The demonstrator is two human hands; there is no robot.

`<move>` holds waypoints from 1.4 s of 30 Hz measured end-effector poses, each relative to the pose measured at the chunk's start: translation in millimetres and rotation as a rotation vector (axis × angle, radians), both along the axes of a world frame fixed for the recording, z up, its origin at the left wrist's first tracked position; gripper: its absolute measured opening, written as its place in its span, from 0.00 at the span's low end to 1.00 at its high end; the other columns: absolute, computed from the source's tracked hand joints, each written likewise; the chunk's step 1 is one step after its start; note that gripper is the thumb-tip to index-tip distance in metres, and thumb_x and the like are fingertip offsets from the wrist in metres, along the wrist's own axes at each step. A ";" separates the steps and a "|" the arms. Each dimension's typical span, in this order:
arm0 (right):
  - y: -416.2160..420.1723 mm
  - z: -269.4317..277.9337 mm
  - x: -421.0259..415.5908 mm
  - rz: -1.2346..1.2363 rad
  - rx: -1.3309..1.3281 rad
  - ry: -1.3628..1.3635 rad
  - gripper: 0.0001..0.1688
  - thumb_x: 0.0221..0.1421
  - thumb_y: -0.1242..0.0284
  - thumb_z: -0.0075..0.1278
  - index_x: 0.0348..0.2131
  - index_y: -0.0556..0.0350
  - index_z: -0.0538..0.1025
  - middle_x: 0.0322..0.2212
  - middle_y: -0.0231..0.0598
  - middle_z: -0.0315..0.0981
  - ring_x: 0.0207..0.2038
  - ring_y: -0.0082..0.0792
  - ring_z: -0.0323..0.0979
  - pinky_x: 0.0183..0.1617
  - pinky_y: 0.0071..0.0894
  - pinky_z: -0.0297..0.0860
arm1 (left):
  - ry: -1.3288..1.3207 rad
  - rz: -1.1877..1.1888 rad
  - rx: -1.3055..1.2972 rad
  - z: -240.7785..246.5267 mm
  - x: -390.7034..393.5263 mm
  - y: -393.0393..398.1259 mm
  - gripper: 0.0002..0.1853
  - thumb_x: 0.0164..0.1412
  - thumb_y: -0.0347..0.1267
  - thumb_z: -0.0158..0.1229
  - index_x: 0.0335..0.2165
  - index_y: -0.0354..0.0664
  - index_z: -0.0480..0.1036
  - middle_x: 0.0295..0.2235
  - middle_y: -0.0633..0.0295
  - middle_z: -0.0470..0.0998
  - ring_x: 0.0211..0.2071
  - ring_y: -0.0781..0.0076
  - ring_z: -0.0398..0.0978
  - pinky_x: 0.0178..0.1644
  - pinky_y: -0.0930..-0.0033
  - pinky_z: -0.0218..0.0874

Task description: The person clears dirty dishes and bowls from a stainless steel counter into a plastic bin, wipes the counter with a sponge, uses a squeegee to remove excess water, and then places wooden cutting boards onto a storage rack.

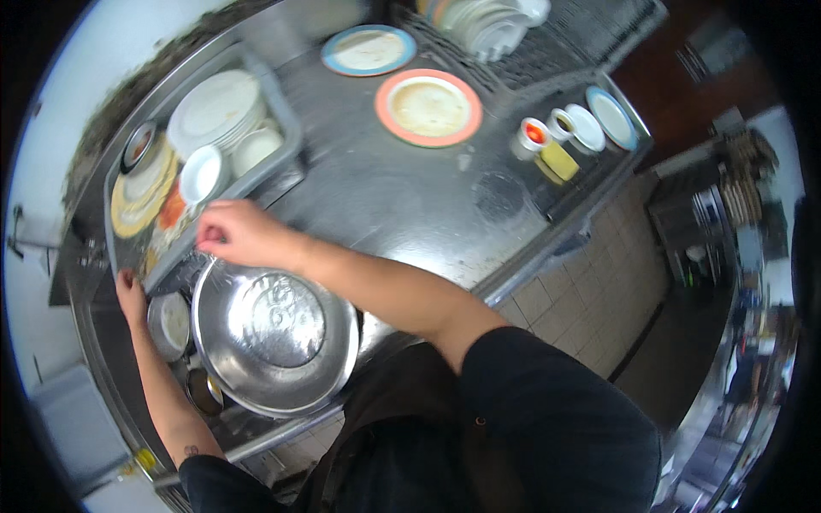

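Observation:
A grey plastic bus tub (282, 83) holds a stack of white plates (218, 106), yellow-rimmed plates (138, 199), a white cup (203, 176), a small dark-rimmed bowl (137, 147) and food scraps. My left hand (132, 296) has its fingers curled at the tub's near left corner. Over the tub's near long side is my right hand (240, 232), fingers curled in; whether it holds anything small is hidden. Just below that hand sits a large stainless steel bowl (276, 346). A metal pot (170, 326) stands between the bowl and my left forearm.
On the steel counter (378, 192) lie an orange-rimmed plate (428, 108) and a blue-rimmed plate (369, 50), both soiled. Small sauce cups (533, 136) and a yellow sponge (559, 161) sit near the right end. A dark dish rack (532, 58) with stacked dishes stands behind.

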State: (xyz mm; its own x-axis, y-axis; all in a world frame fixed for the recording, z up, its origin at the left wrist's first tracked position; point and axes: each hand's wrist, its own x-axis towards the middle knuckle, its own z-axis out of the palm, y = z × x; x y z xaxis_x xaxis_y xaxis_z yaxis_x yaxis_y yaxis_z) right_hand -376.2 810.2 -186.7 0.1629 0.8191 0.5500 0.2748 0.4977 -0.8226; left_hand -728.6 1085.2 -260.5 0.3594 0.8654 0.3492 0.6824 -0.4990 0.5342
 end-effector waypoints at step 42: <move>-271.3 -47.2 466.7 -0.769 -0.186 -0.329 0.49 0.30 0.72 0.63 0.51 0.56 0.56 0.44 0.49 0.58 0.47 0.46 0.59 0.52 0.40 0.56 | -0.387 -0.579 -0.555 -63.0 687.5 -473.9 0.40 0.29 0.31 0.66 0.43 0.36 0.55 0.37 0.46 0.68 0.42 0.55 0.68 0.46 0.63 0.60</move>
